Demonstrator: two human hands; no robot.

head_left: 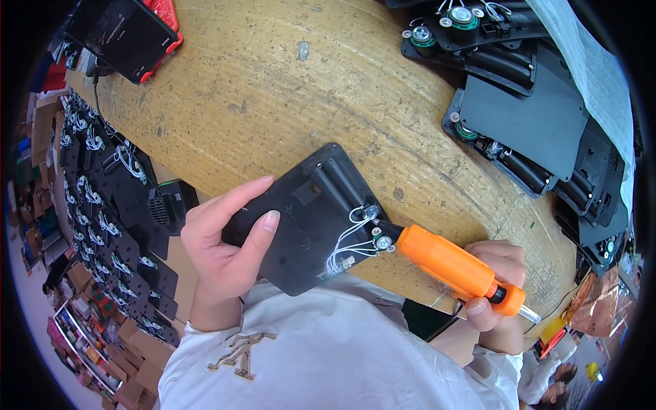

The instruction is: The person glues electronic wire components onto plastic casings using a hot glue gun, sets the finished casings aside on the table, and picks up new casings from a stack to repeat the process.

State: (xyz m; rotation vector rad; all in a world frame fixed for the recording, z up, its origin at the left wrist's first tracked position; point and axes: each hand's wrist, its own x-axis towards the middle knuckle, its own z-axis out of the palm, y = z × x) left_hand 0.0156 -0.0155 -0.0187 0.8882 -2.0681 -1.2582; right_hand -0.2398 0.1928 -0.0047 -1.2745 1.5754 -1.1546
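Where the bench [287, 89] curves down to its near edge, a black plastic panel [307, 219] lies flat, partly overhanging toward the person's white shirt [328, 355]. Item one: left hand [222, 256], grip closed on the panel's left edge, thumb on top, fingers spread along the upper side. Item two: right hand [495, 283], grip wrapped round an orange screwdriver [454, 268]; its long axis runs from lower right up-left, tip touching the panel's right corner among white wires [348, 242] and small round fittings [381, 241]. Right hand is nearer that corner (left merely steadies). Open bench lies beyond the panel; similar black panels [526, 130] crowd the far right, a phone in a red case [130, 34] the far left, more parts [109, 225] below left.
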